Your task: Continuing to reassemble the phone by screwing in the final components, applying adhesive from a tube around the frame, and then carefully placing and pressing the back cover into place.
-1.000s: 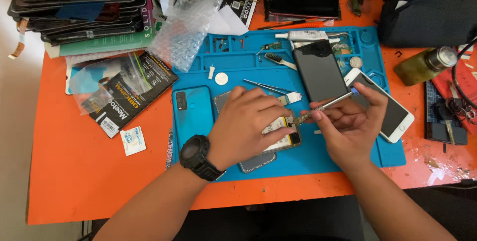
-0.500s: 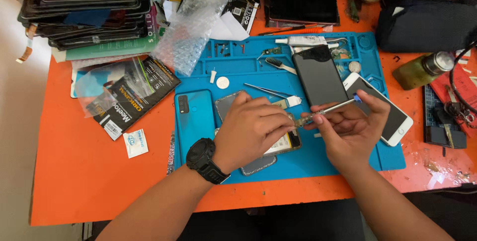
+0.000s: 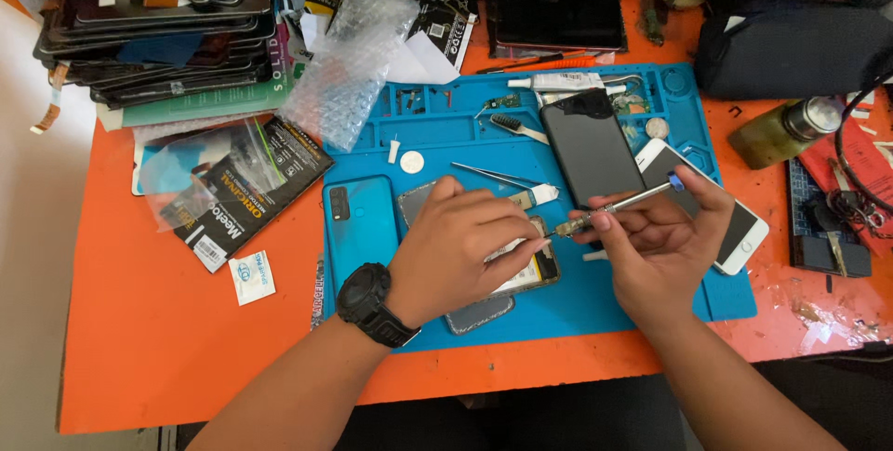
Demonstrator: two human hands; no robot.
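Pinching a slim screwdriver (image 3: pixel 614 203), the right hand (image 3: pixel 656 246) points toward 9 o'clock; the left hand (image 3: pixel 460 246) presses curled fingers on the opened phone (image 3: pixel 530 274).

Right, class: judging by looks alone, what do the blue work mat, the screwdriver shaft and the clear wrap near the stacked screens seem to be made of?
Blue work mat: probably silicone or soft rubber; matte, with moulded compartments.
Screwdriver in the right hand: the shaft looks like metal; thin, silvery, glinting.
Clear wrap: plastic bubble wrap; see-through, with rows of small bubbles.
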